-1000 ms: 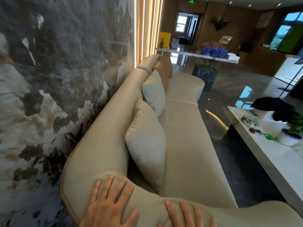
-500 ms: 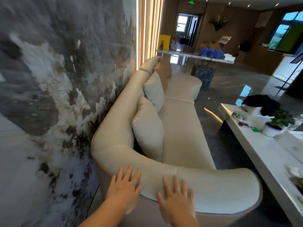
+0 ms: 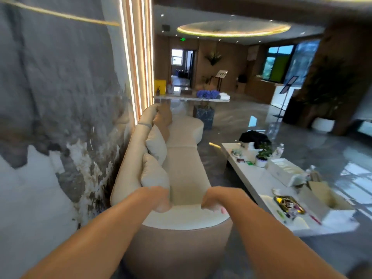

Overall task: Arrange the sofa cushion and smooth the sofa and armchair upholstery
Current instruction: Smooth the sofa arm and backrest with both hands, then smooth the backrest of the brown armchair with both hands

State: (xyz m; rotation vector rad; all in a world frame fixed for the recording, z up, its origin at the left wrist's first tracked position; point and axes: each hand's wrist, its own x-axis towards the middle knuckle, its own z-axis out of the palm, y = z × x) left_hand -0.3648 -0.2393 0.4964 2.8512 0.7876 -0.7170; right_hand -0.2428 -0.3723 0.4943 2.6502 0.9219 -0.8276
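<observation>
A long cream sofa [image 3: 187, 172] runs away from me along the marble wall. Its rounded near arm [image 3: 181, 216] lies just below my hands. My left hand [image 3: 161, 200] and my right hand [image 3: 213, 202] hang over the arm's inner edge, fingers curled downward, blurred by motion. I cannot tell whether they grip the upholstery. A cream cushion [image 3: 154, 176] leans on the backrest close to my left hand. A second cream cushion [image 3: 157, 146] and a tan cushion [image 3: 164, 117] stand farther along.
A long white coffee table [image 3: 259, 184] stands right of the sofa, loaded with a potted plant [image 3: 262, 156], boxes, a bottle and small items. Glossy dark floor separates them. The marble wall [image 3: 60, 117] is close on the left. A counter with blue flowers [image 3: 207, 94] lies beyond.
My view has pulled back and risen. My hands went from lying flat on the sofa arm's outer side to curling over its inner edge, farther apart.
</observation>
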